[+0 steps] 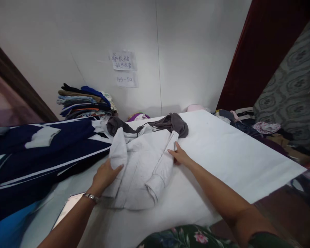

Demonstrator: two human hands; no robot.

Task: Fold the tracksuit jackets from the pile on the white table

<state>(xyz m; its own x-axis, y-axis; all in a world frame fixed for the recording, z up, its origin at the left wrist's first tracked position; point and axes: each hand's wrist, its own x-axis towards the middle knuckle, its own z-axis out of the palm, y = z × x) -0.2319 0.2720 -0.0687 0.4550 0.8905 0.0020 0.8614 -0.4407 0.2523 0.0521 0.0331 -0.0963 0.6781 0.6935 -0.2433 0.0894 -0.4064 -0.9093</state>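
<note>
A white long-sleeved jacket (139,165) lies spread before me, its collar end pointing away and its hem towards me. My left hand (105,176) is closed on the sleeve at the jacket's left side, thumb on top and fingers partly hidden by cloth. At the opposite side, my right hand (180,155) pinches the jacket's edge between thumb and fingers; some fingers are out of sight. One sleeve is folded down over the jacket's front, its cuff near the hem. Just beyond the collar, a bunched dark grey garment (179,124) touches the jacket.
White sheeting covers the table (222,155). Navy garments with white stripes (62,151) are heaped at the left. A stack of folded clothes (85,101) stands by the wall, below handwritten paper signs (124,62). More clothes (267,127) lie beyond the table's right edge.
</note>
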